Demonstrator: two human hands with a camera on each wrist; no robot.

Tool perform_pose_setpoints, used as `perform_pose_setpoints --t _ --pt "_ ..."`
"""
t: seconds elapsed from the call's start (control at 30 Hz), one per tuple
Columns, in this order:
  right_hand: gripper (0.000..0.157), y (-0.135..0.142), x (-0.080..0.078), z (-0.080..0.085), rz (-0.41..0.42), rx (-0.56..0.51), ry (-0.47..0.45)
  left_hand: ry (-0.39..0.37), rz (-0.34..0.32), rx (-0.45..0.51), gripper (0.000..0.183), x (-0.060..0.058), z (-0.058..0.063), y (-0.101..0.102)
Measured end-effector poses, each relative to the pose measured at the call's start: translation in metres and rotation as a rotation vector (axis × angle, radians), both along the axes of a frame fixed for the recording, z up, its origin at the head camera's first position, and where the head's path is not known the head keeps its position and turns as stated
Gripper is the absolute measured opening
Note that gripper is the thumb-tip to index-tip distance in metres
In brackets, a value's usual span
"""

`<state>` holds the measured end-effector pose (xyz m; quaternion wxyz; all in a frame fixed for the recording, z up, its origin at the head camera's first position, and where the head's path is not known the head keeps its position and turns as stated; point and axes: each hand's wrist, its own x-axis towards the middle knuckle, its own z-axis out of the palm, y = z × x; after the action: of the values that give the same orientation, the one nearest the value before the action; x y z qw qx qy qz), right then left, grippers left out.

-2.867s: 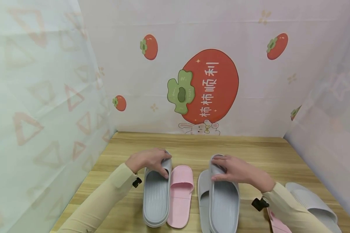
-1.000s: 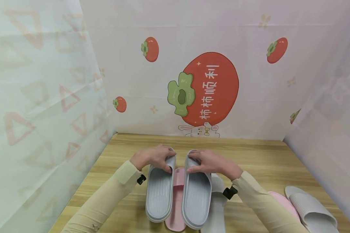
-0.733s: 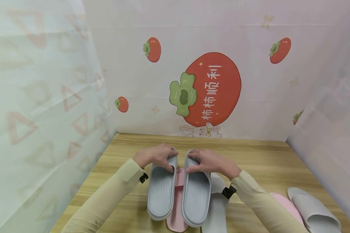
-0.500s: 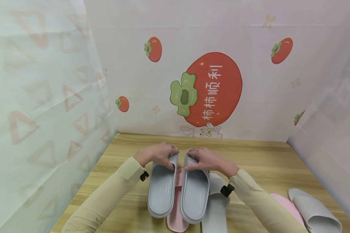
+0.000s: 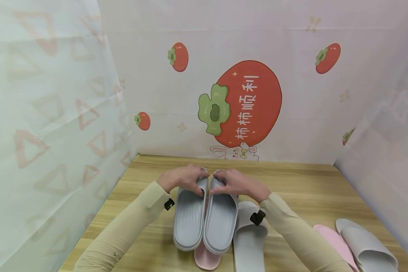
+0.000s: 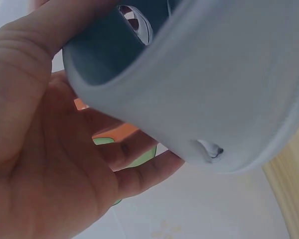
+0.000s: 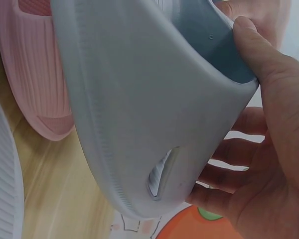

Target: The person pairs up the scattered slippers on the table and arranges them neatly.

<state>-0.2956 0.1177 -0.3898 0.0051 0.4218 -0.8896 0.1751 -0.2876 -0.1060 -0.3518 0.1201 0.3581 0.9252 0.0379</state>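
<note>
My left hand (image 5: 185, 178) holds a grey-blue slipper (image 5: 188, 223) by its strap, thumb inside the foot opening and fingers on the outer side. The mate, another grey-blue slipper (image 5: 221, 226), is gripped in the same way by my right hand (image 5: 241, 183). Both soles are tilted, toes pointing away, and lie side by side with their inner edges nearly together in the head view. Beneath them a pink slipper (image 5: 206, 260) is mostly covered. The right wrist view shows a side slot in the strap of the slipper (image 7: 139, 99) there.
A light grey slipper (image 5: 249, 245) lies just right of the held pair on the wooden tabletop (image 5: 292, 189). Further right are another pink slipper (image 5: 336, 243) and a light grey slipper (image 5: 368, 241), partly behind my right sleeve. Printed cloth walls (image 5: 149, 75) enclose the table.
The right-hand slipper has moved left, from over the light grey slipper to against its mate. The left-hand slipper has shifted slightly right, and the pair now covers more of the pink slipper.
</note>
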Motion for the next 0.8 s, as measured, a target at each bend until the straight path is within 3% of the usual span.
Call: perform_pose_setpoints --t 0.17,0.57,0.8 --pt "0.048 -0.002 -0.004 0.0 -0.01 -0.011 -0.005 0.013 -0.016 0.001 0.07 -0.002 0.001 0.002" --pt "0.054 -0.003 -0.009 0.001 -0.034 -0.011 -0.067 0.03 -0.07 -0.001 0.057 -0.008 0.003 0.006" --pt "0.05 -0.004 -0.014 -0.003 -0.044 -0.02 -0.064 0.018 -0.046 -0.008 0.06 -0.011 0.004 0.004"
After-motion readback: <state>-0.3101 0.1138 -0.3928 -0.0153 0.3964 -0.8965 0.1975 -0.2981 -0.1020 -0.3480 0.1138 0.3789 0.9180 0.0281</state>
